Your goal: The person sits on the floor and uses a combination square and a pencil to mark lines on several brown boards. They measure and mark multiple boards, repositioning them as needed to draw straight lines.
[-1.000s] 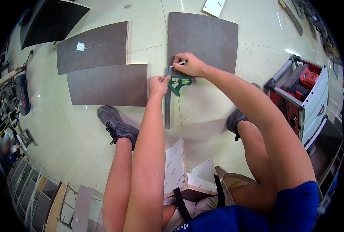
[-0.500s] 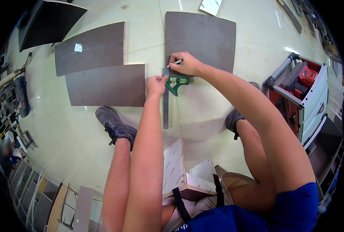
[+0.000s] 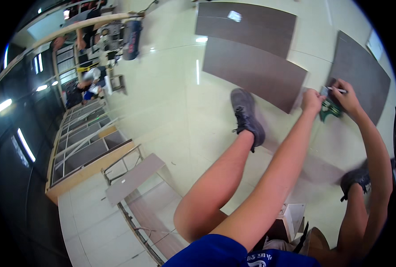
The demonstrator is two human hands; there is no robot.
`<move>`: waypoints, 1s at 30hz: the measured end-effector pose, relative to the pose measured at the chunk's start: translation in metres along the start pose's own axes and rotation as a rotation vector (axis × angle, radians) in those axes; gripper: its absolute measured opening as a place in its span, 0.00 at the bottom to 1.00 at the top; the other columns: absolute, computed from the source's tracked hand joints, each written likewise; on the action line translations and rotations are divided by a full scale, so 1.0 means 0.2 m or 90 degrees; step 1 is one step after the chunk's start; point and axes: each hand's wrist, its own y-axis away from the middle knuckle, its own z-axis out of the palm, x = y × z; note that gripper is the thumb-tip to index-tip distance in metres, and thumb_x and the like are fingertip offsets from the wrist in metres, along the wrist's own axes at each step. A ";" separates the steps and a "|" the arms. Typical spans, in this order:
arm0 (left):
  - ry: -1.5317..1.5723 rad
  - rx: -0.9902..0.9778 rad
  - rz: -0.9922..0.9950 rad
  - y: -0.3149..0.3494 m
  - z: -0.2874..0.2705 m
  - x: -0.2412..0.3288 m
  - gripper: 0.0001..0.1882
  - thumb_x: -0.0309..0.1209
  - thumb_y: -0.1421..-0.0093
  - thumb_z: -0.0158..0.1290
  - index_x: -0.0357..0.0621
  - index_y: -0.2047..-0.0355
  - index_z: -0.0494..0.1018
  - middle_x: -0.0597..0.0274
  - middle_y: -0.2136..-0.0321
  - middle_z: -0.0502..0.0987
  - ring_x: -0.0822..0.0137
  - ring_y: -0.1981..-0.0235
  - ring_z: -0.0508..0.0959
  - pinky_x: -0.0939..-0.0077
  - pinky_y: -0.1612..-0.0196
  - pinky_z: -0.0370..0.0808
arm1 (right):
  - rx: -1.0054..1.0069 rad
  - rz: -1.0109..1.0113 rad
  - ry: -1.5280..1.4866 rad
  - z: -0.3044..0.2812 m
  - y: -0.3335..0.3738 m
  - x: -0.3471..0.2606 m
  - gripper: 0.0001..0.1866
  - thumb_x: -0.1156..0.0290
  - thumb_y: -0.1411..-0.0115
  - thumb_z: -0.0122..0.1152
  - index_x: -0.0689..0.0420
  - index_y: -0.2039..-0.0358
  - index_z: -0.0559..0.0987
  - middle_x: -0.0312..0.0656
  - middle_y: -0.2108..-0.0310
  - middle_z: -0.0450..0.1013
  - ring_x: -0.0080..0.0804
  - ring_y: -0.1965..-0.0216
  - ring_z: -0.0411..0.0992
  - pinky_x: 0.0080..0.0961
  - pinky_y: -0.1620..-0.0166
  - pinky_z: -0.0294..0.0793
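My left hand [image 3: 312, 101] is closed on a combination square [image 3: 329, 110] with a green head, whose blade end shows just beyond my fingers. Right beside it, my right hand [image 3: 349, 99] pinches a pen [image 3: 340, 90] with a pale barrel, its tip near the blade end. Both hands are at the near left edge of a dark brown-grey board [image 3: 362, 66] on the floor. Much of the square's blade is hidden by my left hand.
Two similar boards, a far one [image 3: 247, 20] with a white label and a nearer one [image 3: 256, 66], lie left of my hands. A box-like panel piece [image 3: 291, 218] is between my legs. Farther left stand a metal frame with a panel [image 3: 135, 178], a long rack [image 3: 82, 147] and people.
The view has swung left, so my hands and the boards now appear farther right. Both hands keep their grips on the square and pen.
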 end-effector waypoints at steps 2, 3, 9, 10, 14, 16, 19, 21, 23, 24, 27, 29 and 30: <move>-0.017 -0.038 -0.044 0.05 -0.05 0.04 0.15 0.35 0.47 0.71 0.39 0.70 0.79 0.50 0.67 0.84 0.52 0.63 0.84 0.57 0.59 0.79 | -0.003 0.043 -0.011 0.02 0.03 0.07 0.08 0.76 0.40 0.57 0.62 0.74 0.70 0.37 0.77 0.69 0.24 0.74 0.64 0.26 0.70 0.65; -0.024 -0.057 -0.064 0.07 -0.09 0.05 0.15 0.36 0.47 0.71 0.39 0.70 0.79 0.50 0.66 0.84 0.52 0.63 0.84 0.58 0.58 0.79 | -0.004 0.039 0.018 0.03 0.05 0.08 0.08 0.76 0.41 0.57 0.62 0.75 0.69 0.37 0.77 0.69 0.24 0.75 0.64 0.26 0.70 0.65; -0.034 -0.011 -0.058 0.08 -0.10 0.09 0.15 0.37 0.46 0.71 0.40 0.67 0.80 0.51 0.64 0.85 0.53 0.61 0.85 0.58 0.57 0.79 | 0.011 0.029 -0.016 0.05 0.03 0.12 0.07 0.77 0.41 0.56 0.62 0.74 0.68 0.37 0.78 0.67 0.21 0.75 0.63 0.25 0.71 0.64; -0.036 -0.010 -0.064 0.08 -0.10 0.08 0.15 0.37 0.46 0.71 0.40 0.67 0.80 0.51 0.64 0.85 0.53 0.61 0.85 0.58 0.58 0.79 | 0.019 0.027 -0.025 0.06 0.04 0.12 0.07 0.77 0.41 0.56 0.62 0.74 0.68 0.37 0.78 0.67 0.21 0.75 0.63 0.24 0.71 0.64; -0.029 -0.009 -0.062 0.07 -0.10 0.08 0.15 0.37 0.46 0.71 0.40 0.67 0.79 0.52 0.64 0.85 0.53 0.61 0.85 0.58 0.58 0.79 | 0.026 0.037 -0.043 0.06 0.04 0.07 0.07 0.77 0.40 0.55 0.63 0.73 0.68 0.37 0.78 0.69 0.21 0.74 0.65 0.23 0.69 0.65; -0.030 -0.005 -0.063 0.08 -0.10 0.08 0.15 0.37 0.46 0.71 0.39 0.67 0.79 0.51 0.64 0.84 0.53 0.61 0.85 0.58 0.58 0.79 | 0.030 0.042 -0.047 0.06 0.05 0.05 0.07 0.77 0.40 0.56 0.63 0.73 0.69 0.37 0.78 0.69 0.21 0.73 0.66 0.23 0.68 0.67; -0.035 -0.019 -0.058 0.08 -0.10 0.09 0.15 0.36 0.45 0.70 0.37 0.66 0.80 0.49 0.64 0.84 0.53 0.62 0.85 0.60 0.57 0.79 | 0.034 0.056 -0.044 0.04 0.05 0.04 0.07 0.76 0.39 0.56 0.63 0.73 0.69 0.38 0.77 0.71 0.23 0.73 0.67 0.24 0.67 0.68; -0.034 -0.018 -0.053 0.08 -0.09 0.09 0.15 0.36 0.45 0.70 0.38 0.66 0.79 0.49 0.64 0.84 0.53 0.61 0.84 0.58 0.57 0.79 | 0.031 0.061 -0.048 0.03 0.05 0.03 0.07 0.75 0.39 0.56 0.63 0.72 0.70 0.39 0.76 0.72 0.24 0.72 0.67 0.25 0.66 0.69; -0.032 -0.015 -0.052 0.07 -0.09 0.08 0.16 0.36 0.45 0.70 0.39 0.66 0.78 0.50 0.64 0.84 0.52 0.61 0.84 0.57 0.57 0.78 | 0.020 0.060 -0.061 0.04 0.05 0.04 0.07 0.75 0.38 0.56 0.63 0.72 0.70 0.40 0.76 0.72 0.25 0.72 0.68 0.25 0.65 0.70; -0.030 -0.014 -0.052 0.07 -0.09 0.07 0.16 0.36 0.45 0.70 0.39 0.66 0.78 0.50 0.64 0.84 0.52 0.61 0.84 0.57 0.58 0.78 | 0.017 0.053 -0.050 0.05 0.05 0.04 0.07 0.75 0.38 0.56 0.63 0.72 0.71 0.40 0.76 0.73 0.25 0.71 0.69 0.25 0.64 0.70; -0.025 -0.022 -0.060 0.06 -0.08 0.08 0.16 0.35 0.45 0.71 0.39 0.66 0.78 0.50 0.64 0.84 0.52 0.60 0.84 0.58 0.57 0.79 | 0.011 0.038 -0.030 0.04 0.04 0.03 0.07 0.75 0.37 0.57 0.63 0.71 0.72 0.39 0.75 0.73 0.25 0.71 0.69 0.26 0.63 0.70; -0.024 -0.024 -0.064 0.06 -0.08 0.07 0.16 0.35 0.45 0.71 0.39 0.66 0.78 0.50 0.63 0.84 0.52 0.60 0.84 0.58 0.57 0.79 | 0.006 0.033 -0.034 0.05 0.03 0.04 0.07 0.74 0.37 0.58 0.63 0.71 0.72 0.39 0.75 0.73 0.25 0.70 0.70 0.26 0.63 0.71; -0.024 -0.022 -0.064 0.06 -0.08 0.07 0.16 0.35 0.46 0.71 0.39 0.66 0.78 0.50 0.63 0.84 0.52 0.60 0.84 0.58 0.57 0.79 | 0.005 0.037 -0.038 0.05 0.03 0.04 0.08 0.74 0.36 0.58 0.63 0.71 0.72 0.39 0.75 0.73 0.25 0.70 0.70 0.26 0.63 0.71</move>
